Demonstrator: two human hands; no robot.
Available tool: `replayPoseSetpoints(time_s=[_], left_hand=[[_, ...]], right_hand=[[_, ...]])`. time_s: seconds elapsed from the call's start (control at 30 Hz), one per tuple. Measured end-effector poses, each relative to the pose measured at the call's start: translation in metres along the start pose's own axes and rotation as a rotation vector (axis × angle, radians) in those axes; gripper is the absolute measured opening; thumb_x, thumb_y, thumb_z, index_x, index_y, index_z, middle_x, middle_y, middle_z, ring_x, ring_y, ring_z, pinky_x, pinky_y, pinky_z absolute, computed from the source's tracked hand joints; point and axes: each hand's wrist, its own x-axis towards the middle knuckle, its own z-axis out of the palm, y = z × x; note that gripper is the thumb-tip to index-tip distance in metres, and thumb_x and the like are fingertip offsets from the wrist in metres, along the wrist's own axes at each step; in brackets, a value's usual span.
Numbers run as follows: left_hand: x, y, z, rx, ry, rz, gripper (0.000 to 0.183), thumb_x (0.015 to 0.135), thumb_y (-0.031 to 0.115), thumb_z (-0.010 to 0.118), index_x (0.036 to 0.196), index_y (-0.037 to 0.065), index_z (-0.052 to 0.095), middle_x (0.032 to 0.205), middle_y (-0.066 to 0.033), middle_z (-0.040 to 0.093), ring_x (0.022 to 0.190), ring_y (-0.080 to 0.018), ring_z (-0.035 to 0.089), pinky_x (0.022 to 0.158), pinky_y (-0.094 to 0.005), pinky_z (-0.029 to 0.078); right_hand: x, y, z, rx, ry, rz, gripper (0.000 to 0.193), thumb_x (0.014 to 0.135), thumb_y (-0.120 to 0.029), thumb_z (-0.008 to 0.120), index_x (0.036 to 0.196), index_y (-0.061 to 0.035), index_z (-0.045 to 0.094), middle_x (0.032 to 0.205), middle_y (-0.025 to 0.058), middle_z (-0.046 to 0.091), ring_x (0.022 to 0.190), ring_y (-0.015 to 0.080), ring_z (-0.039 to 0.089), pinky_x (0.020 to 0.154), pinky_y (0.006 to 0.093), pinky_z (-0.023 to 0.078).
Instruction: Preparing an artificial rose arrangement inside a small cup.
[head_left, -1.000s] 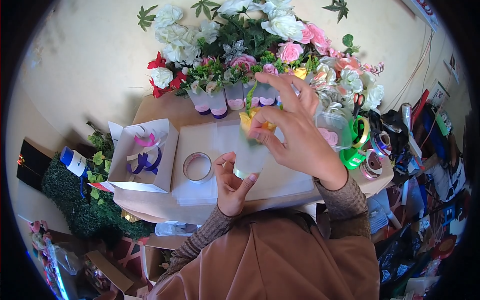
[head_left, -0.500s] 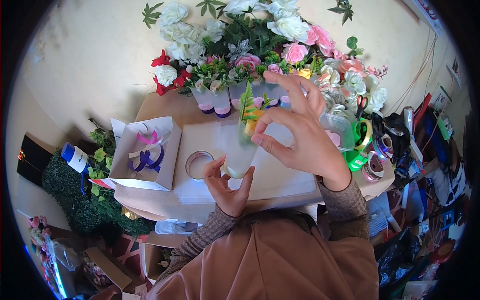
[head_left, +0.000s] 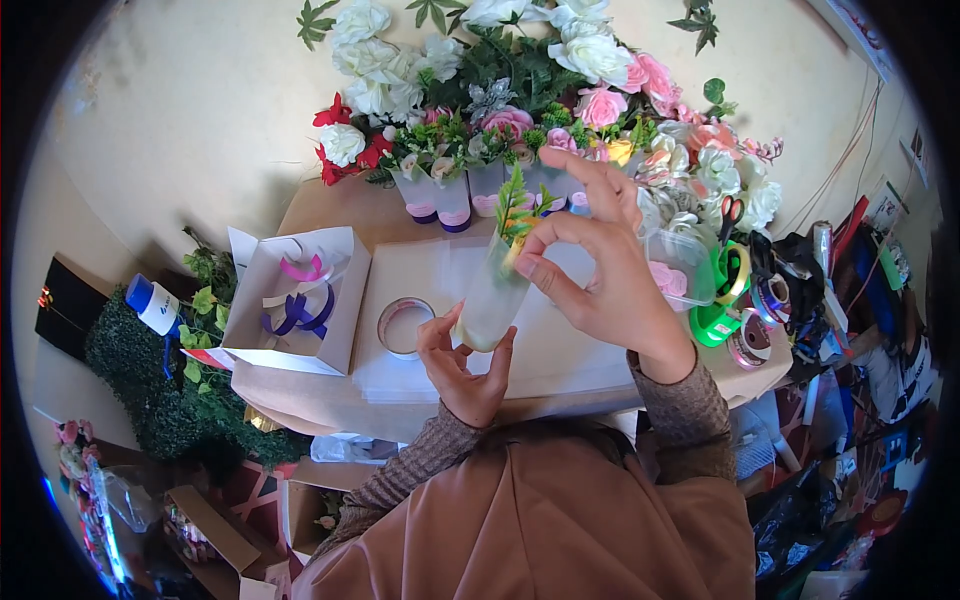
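Observation:
A frosted translucent cup tilts over the table's middle, its lower end in the fingers of my left hand. From its top stick green fern-like artificial leaves and a small yellow artificial flower. My right hand pinches with thumb and forefinger at the cup's upper right edge, beside the flower; its other fingers are raised. Whether the pinch also takes in part of the flower is hidden. Behind stand several similar frosted cups with flowers, some with pink and purple bands.
A tape roll lies on white sheets, left of my hands. Beside it stands a white box holding ribbon pieces. At right are a clear tub, a green tape dispenser, and scissors. Artificial flowers line the back.
The cup now leans more, its top toward the right, and both hands have shifted slightly with it. The whole view has moved a little.

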Motion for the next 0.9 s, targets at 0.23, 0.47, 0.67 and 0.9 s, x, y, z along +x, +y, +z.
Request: replayPoseSetpoints(time_s=[0.23,0.47,0.67,0.9], left_hand=[[0.008,0.003,-0.007,-0.549,-0.159,-0.401,0.069,0.068,-0.013,0.068,0.120,0.010,0.028,0.120,-0.0130,0.040,0.114,-0.0233,0.045,0.093,-0.0374,0.046],[0.015,0.006,-0.015,-0.884,-0.279,-0.646,0.069,0.072,-0.012,0.066,0.123,0.011,0.025,0.123,-0.0140,0.040,0.117,-0.0262,0.045,0.094,-0.0439,0.046],[0.015,0.005,-0.019,-0.986,-0.410,-0.802,0.068,0.075,-0.007,0.066,0.125,0.013,0.025,0.129,-0.0157,0.038,0.119,-0.0281,0.045,0.094,-0.0457,0.046],[0.015,0.000,-0.021,-1.027,-0.453,-0.838,0.068,0.076,-0.003,0.066,0.126,0.013,0.024,0.128,-0.0155,0.040,0.117,-0.0282,0.047,0.093,-0.0448,0.047]], right_hand=[[0.006,-0.008,-0.021,-0.079,0.160,-0.020,0.009,0.072,-0.012,0.070,0.078,-0.0141,0.064,0.134,0.0112,0.040,0.120,0.0339,0.029,0.098,0.0454,0.018],[-0.002,0.001,-0.030,-0.209,0.106,-0.020,0.013,0.066,-0.006,0.068,0.076,-0.0134,0.065,0.134,0.0109,0.042,0.122,0.0314,0.034,0.102,0.0447,0.016],[-0.004,0.006,-0.025,-0.155,0.047,-0.043,0.020,0.061,-0.004,0.069,0.077,-0.0146,0.066,0.137,0.0106,0.039,0.122,0.0345,0.029,0.103,0.0458,0.015],[-0.003,0.010,-0.027,-0.167,0.001,-0.074,0.019,0.061,-0.006,0.069,0.077,-0.0147,0.065,0.139,0.0110,0.037,0.123,0.0349,0.028,0.103,0.0472,0.015]])
